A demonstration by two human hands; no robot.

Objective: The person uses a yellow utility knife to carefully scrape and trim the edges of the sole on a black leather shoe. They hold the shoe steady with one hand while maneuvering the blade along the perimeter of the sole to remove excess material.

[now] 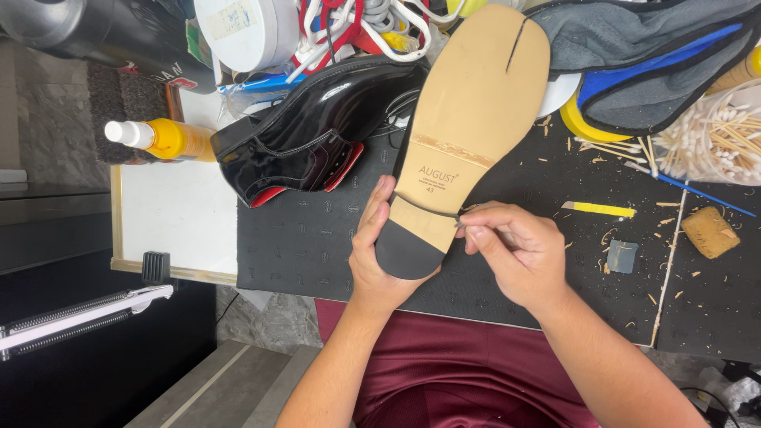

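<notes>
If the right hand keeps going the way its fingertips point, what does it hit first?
The right hand points left with a thin tool, already at the heel edge of the upturned tan shoe sole. It would likely press into that sole, with the left hand just behind.

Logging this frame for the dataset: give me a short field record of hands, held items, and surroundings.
left hand: grips the heel end of a shoe held sole-up
right hand: pinches a small thin tool at the heel edge
shoe: tan sole, dark heel, split toe
second shoe: glossy black, lying on the mat
mat: dark, strewn with shavings
nearby: yellow spray bottle, cotton swabs, sponge
</notes>
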